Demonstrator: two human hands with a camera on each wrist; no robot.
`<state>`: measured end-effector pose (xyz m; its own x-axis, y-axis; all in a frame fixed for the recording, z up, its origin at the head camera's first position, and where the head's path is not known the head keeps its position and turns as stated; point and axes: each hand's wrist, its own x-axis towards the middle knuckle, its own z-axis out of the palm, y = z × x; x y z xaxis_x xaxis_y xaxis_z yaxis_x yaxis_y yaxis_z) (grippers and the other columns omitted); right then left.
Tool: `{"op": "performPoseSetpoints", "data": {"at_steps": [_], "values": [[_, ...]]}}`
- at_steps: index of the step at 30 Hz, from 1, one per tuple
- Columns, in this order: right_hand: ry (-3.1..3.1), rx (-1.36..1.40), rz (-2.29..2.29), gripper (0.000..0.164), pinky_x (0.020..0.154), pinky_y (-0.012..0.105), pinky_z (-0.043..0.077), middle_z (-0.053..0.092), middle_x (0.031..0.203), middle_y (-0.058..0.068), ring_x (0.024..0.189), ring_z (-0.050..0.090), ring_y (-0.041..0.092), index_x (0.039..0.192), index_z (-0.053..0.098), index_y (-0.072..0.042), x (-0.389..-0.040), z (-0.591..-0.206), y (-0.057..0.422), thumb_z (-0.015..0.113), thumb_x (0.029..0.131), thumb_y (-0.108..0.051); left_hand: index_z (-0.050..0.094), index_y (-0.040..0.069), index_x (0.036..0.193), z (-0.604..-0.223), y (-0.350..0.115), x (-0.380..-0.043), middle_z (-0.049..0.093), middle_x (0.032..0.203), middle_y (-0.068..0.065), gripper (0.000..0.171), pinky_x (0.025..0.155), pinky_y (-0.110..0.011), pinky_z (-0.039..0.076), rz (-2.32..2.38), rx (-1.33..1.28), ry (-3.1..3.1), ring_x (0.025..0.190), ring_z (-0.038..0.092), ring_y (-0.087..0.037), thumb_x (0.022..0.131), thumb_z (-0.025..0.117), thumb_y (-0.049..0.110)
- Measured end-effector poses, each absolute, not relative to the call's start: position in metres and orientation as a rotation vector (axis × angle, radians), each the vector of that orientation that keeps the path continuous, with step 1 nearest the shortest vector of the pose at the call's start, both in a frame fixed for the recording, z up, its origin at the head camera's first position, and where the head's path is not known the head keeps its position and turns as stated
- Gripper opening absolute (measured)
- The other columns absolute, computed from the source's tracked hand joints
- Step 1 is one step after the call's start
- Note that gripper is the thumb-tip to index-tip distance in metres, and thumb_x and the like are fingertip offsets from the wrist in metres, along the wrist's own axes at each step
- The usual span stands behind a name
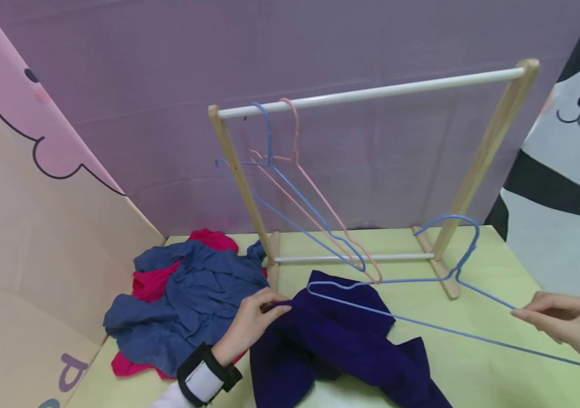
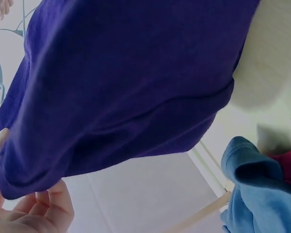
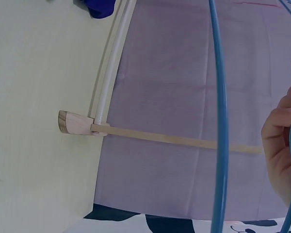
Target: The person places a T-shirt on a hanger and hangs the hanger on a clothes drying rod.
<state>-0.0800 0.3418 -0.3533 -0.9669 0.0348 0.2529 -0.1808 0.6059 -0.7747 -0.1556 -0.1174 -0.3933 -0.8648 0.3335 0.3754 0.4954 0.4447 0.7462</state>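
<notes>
My left hand (image 1: 256, 320) pinches an edge of a dark purple garment (image 1: 351, 362), whose folds hang and lie bunched on the table; its exact kind cannot be told. In the left wrist view the cloth (image 2: 136, 87) fills much of the picture, with fingers (image 2: 58, 208) on its lower left edge. At the right, my right hand (image 1: 570, 323) grips one sloping arm of a blue hanger (image 1: 457, 272). Its hook points up, and its far end reaches over the garment. The right wrist view shows the hanger's long bar (image 3: 220, 111) close up.
Behind the hands stands a clothes rack with a white rail (image 1: 371, 93) and wooden posts. A blue hanger (image 1: 269, 136) and a pink hanger (image 1: 296, 136) hang at its left end. Crumpled blue cloth (image 1: 193, 294) and red cloth (image 1: 154, 283) lie left on the pale table (image 1: 504, 277).
</notes>
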Motion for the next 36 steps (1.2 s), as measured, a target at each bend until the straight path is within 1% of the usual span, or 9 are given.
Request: {"op": "performPoseSetpoints", "data": {"at_steps": [2, 7, 12, 18, 20, 23, 27, 31, 36], "values": [[-2.588, 0.15, 1.313, 0.016, 0.041, 0.028, 0.025, 0.041, 0.054, -0.004, 0.045, 0.036, 0.014, 0.068, 0.066, -0.008, -0.08, -0.354, 0.341, 0.063, 0.076, 0.006, 0.069, 0.005, 0.087, -0.385, -0.116, -0.152, 0.06, 0.076, -0.001, 0.01, 0.055, -0.018, 0.035, -1.39, -0.748, -2.507, 0.061, 0.039, -0.003, 0.077, 0.066, 0.007], [-2.598, 0.2, 1.312, 0.018, 0.039, 0.028, 0.025, 0.042, 0.054, -0.003, 0.044, 0.036, 0.014, 0.066, 0.065, -0.007, -0.078, -0.357, 0.342, 0.064, 0.073, 0.01, 0.067, 0.0, 0.085, -0.366, -0.114, -0.144, 0.06, 0.075, -0.006, 0.009, 0.055, -0.017, 0.035, -1.4, -0.768, -2.503, 0.061, 0.04, -0.004, 0.076, 0.065, 0.001], [-2.587, 0.279, 1.278, 0.023, 0.038, 0.027, 0.024, 0.041, 0.053, -0.003, 0.043, 0.035, 0.013, 0.066, 0.065, -0.009, -0.076, -0.358, 0.343, 0.064, 0.071, 0.013, 0.068, 0.003, 0.086, -0.38, -0.118, -0.151, 0.062, 0.078, -0.004, 0.01, 0.056, -0.018, 0.038, -1.394, -0.804, -2.505, 0.062, 0.043, -0.002, 0.076, 0.066, 0.004], [-2.548, 0.455, 1.326, 0.027, 0.037, 0.026, 0.026, 0.044, 0.055, -0.003, 0.045, 0.037, 0.012, 0.067, 0.064, -0.01, -0.079, -0.357, 0.339, 0.061, 0.07, 0.017, 0.07, 0.01, 0.087, -0.396, -0.124, -0.16, 0.064, 0.08, 0.002, 0.011, 0.058, -0.019, 0.044, -1.38, -0.887, -2.508, 0.067, 0.05, 0.0, 0.077, 0.067, 0.014], [-2.559, 0.477, 1.32, 0.027, 0.037, 0.026, 0.027, 0.046, 0.055, -0.004, 0.044, 0.037, 0.012, 0.067, 0.065, -0.01, -0.08, -0.357, 0.337, 0.061, 0.07, 0.017, 0.07, 0.01, 0.087, -0.396, -0.125, -0.161, 0.065, 0.08, 0.002, 0.012, 0.059, -0.02, 0.046, -1.398, -0.927, -2.493, 0.068, 0.054, -0.001, 0.078, 0.067, 0.016], [-2.617, 0.426, 1.318, 0.024, 0.036, 0.026, 0.028, 0.047, 0.056, -0.004, 0.042, 0.037, 0.012, 0.068, 0.067, -0.011, -0.081, -0.357, 0.332, 0.062, 0.073, 0.011, 0.07, 0.01, 0.088, -0.396, -0.125, -0.16, 0.066, 0.081, 0.001, 0.014, 0.063, -0.021, 0.048, -1.431, -0.974, -2.481, 0.074, 0.058, -0.004, 0.078, 0.067, 0.018], [-2.669, 0.391, 1.331, 0.019, 0.036, 0.026, 0.029, 0.047, 0.056, -0.005, 0.042, 0.037, 0.012, 0.069, 0.067, -0.012, -0.083, -0.358, 0.323, 0.063, 0.076, 0.005, 0.07, 0.008, 0.09, -0.396, -0.125, -0.158, 0.067, 0.081, 0.0, 0.016, 0.064, -0.022, 0.049, -1.395, -1.009, -2.477, 0.075, 0.06, -0.005, 0.077, 0.067, 0.017], [-2.628, 0.47, 1.399, 0.02, 0.036, 0.026, 0.029, 0.047, 0.056, -0.005, 0.042, 0.037, 0.013, 0.07, 0.067, -0.011, -0.086, -0.363, 0.312, 0.063, 0.075, 0.007, 0.07, 0.007, 0.09, -0.393, -0.124, -0.154, 0.067, 0.082, -0.001, 0.016, 0.065, -0.024, 0.049, -1.332, -1.028, -2.475, 0.075, 0.06, -0.008, 0.077, 0.067, 0.016], [-2.527, 0.611, 1.522, 0.025, 0.036, 0.027, 0.027, 0.047, 0.057, -0.004, 0.044, 0.035, 0.014, 0.072, 0.067, -0.012, -0.091, -0.37, 0.295, 0.061, 0.073, 0.012, 0.069, 0.002, 0.088, -0.381, -0.118, -0.144, 0.068, 0.083, -0.007, 0.013, 0.068, -0.024, 0.049, -1.334, -0.991, -2.52, 0.079, 0.062, -0.015, 0.076, 0.067, 0.007]]}}
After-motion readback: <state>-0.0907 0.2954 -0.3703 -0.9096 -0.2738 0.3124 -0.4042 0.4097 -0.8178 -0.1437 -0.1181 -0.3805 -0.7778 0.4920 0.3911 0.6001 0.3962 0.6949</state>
